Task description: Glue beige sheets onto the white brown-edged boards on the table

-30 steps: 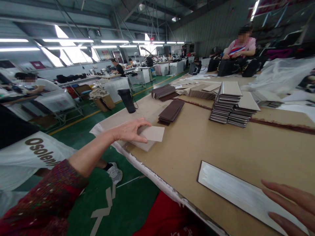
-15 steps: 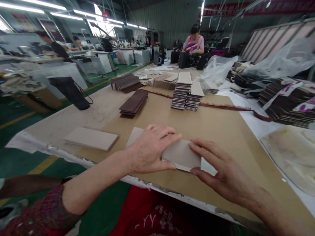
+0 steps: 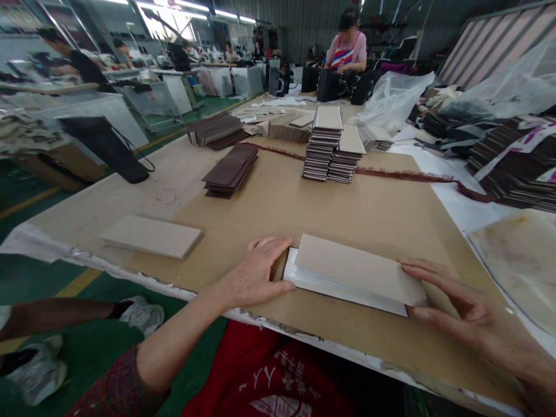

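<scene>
A beige cardboard panel [image 3: 356, 267] lies slightly askew on a white-faced sheet with a dark border [image 3: 330, 285], near the front edge of the brown worktable [image 3: 369, 208]. My left hand [image 3: 256, 275] rests with fingers spread against the left end of the two pieces. My right hand [image 3: 460, 304] has its fingers stretched out, touching the panel's right end. Neither hand grips anything. A small pile of the same beige panels [image 3: 152, 236] sits to the left.
Dark brown panels [image 3: 230, 169] and two tall stacks of finished pieces [image 3: 332, 147] stand mid-table. A glue-smeared sheet [image 3: 521, 260] lies at right, with dark stacks [image 3: 516, 168] and plastic behind. A seated person [image 3: 346, 49] works at the far end. A black bag [image 3: 106, 147] stands left.
My left hand took a beige panel from the left pile and brought it onto the white-faced sheet. Both hands slid apart from the panel's middle to its ends.
</scene>
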`<state>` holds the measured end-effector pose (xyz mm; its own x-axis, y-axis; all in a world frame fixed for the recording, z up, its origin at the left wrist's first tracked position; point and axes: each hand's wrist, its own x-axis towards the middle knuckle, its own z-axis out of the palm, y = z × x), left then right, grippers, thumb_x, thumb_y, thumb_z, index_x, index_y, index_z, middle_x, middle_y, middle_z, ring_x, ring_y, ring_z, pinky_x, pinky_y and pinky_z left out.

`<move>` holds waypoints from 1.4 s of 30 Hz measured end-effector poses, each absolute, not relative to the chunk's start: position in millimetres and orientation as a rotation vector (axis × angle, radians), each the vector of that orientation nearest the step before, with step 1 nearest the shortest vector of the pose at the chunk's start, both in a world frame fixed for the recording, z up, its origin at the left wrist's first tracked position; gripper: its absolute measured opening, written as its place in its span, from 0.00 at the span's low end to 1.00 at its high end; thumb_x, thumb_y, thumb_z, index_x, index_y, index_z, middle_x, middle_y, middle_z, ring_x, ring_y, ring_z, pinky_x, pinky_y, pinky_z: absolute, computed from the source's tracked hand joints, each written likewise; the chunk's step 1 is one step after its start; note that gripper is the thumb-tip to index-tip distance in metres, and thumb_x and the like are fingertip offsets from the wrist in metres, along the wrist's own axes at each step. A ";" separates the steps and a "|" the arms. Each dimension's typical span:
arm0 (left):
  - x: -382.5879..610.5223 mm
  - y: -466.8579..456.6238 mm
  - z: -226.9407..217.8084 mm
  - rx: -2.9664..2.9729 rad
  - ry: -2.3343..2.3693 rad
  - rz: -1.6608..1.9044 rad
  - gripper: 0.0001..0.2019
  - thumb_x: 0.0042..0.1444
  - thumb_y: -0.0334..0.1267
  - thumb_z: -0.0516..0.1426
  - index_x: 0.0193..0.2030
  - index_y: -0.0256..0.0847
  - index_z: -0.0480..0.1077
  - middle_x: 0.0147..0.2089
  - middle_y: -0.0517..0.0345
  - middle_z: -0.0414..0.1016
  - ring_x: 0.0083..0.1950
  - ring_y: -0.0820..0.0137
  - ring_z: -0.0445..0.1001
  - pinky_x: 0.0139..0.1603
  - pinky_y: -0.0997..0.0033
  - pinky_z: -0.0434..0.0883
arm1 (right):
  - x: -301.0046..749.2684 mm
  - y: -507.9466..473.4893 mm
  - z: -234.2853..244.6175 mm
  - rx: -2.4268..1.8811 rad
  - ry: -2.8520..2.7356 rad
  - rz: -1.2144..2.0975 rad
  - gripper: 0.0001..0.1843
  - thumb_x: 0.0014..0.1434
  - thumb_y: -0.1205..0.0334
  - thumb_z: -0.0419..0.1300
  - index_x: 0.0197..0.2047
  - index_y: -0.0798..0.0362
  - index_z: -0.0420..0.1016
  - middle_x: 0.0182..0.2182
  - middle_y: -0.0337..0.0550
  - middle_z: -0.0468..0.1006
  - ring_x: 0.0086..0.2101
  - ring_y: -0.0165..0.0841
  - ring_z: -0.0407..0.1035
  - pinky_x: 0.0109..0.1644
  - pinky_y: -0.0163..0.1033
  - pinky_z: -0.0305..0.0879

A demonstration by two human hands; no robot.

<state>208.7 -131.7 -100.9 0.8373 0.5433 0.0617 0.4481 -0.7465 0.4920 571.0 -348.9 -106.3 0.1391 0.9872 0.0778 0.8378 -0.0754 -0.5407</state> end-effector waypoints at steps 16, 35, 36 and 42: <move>203.8 -128.6 -110.4 2.556 0.684 0.385 0.40 0.54 0.53 0.64 0.68 0.42 0.56 0.66 0.47 0.65 0.67 0.55 0.60 0.69 0.45 0.54 | 562.2 -330.7 -107.8 -1.889 -1.916 0.401 0.32 0.57 0.44 0.66 0.64 0.34 0.69 0.64 0.42 0.68 0.64 0.54 0.57 0.64 0.73 0.53; 205.1 -127.5 -111.5 2.584 0.647 0.425 0.31 0.58 0.49 0.62 0.65 0.44 0.60 0.65 0.52 0.68 0.67 0.58 0.61 0.68 0.46 0.55 | 566.6 -329.7 -121.5 -1.862 -1.949 0.453 0.32 0.58 0.45 0.66 0.65 0.36 0.68 0.65 0.43 0.66 0.65 0.53 0.55 0.65 0.71 0.53; 205.3 -127.4 -111.5 2.585 0.646 0.424 0.31 0.58 0.49 0.62 0.65 0.44 0.60 0.66 0.52 0.67 0.67 0.58 0.61 0.68 0.46 0.55 | 566.5 -329.5 -121.6 -1.858 -1.955 0.447 0.32 0.58 0.45 0.66 0.65 0.36 0.68 0.65 0.43 0.65 0.65 0.53 0.55 0.65 0.71 0.53; 205.3 -127.5 -114.5 2.593 0.649 0.421 0.29 0.58 0.49 0.61 0.64 0.46 0.62 0.66 0.53 0.68 0.67 0.57 0.61 0.68 0.44 0.55 | 562.8 -325.6 -121.0 -1.852 -1.982 0.440 0.32 0.58 0.46 0.66 0.65 0.37 0.68 0.65 0.43 0.66 0.65 0.53 0.56 0.65 0.70 0.53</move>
<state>205.3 -127.5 -114.5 0.8441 0.5040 0.1831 0.3727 -0.7969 0.4754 562.8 -325.6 -121.0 -0.0499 0.9964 0.0692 0.8734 0.0771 -0.4808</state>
